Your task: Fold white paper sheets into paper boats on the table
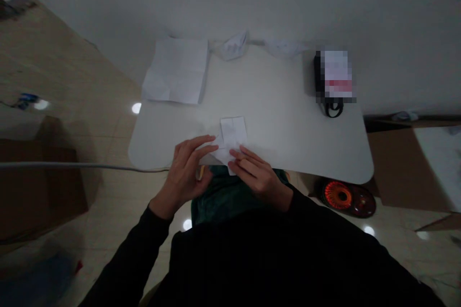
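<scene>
A small folded white paper [232,136] lies at the near edge of the white table [288,124]. My left hand [187,170] rests on the paper's left flap with fingers stretched over it. My right hand [255,172] presses its fingertips flat on the paper's lower right part. Both hands touch the paper; neither lifts it. My black sleeves and green lap show below the table edge.
A creased white sheet [176,71] lies at the table's far left corner. Two folded paper pieces [234,45] [284,48] sit by the wall. A black device [331,81] stands at the right. A glowing red heater [340,195] is on the floor; cardboard boxes [39,187] flank the table.
</scene>
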Motion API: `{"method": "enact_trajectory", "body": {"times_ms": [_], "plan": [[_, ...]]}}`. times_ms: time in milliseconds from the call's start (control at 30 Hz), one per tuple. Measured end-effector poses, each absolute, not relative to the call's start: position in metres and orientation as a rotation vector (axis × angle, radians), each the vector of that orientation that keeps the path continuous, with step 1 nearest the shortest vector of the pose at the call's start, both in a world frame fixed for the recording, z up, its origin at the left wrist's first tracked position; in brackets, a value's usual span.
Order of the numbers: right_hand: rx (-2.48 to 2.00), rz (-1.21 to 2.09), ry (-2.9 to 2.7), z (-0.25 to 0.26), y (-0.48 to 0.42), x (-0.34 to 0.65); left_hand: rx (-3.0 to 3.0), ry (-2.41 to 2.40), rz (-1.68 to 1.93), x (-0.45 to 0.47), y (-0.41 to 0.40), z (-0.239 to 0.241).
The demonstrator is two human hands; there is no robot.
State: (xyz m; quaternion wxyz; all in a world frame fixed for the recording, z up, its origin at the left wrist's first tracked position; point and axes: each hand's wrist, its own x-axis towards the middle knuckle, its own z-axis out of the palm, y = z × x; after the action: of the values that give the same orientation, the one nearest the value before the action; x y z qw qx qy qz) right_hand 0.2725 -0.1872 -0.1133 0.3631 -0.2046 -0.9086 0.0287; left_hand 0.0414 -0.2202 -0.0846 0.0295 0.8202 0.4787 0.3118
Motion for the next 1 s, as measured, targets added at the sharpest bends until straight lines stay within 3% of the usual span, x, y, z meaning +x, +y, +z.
{"method": "enact_trajectory", "body": {"times_ms": [133, 367, 600, 800, 1000], "plan": [[-0.474, 0.271, -2.174, -0.091, -0.185, 0.289, 2.595, 1.314, 0.86, 0.042, -0.203, -0.07], [-0.691, 0.555, -1.731, -0.039, -0.18, 0.304, 2.576, 1.096, 1.058, 0.053, -0.182, -0.026], [-1.227, 0.98, -1.322, -0.055, -0.153, 0.296, 2.031, 1.565, 1.151, 0.071, -0.161, -0.036], [-1.299, 0.537, -1.912, -0.094, -0.13, 0.303, 2.291, 1.575, 0.83, 0.082, -0.146, -0.072], [-1.226, 0.174, -2.154, -0.108, -0.134, 0.316, 2.627, 1.225, 0.701, 0.089, -0.16, -0.093]]}}
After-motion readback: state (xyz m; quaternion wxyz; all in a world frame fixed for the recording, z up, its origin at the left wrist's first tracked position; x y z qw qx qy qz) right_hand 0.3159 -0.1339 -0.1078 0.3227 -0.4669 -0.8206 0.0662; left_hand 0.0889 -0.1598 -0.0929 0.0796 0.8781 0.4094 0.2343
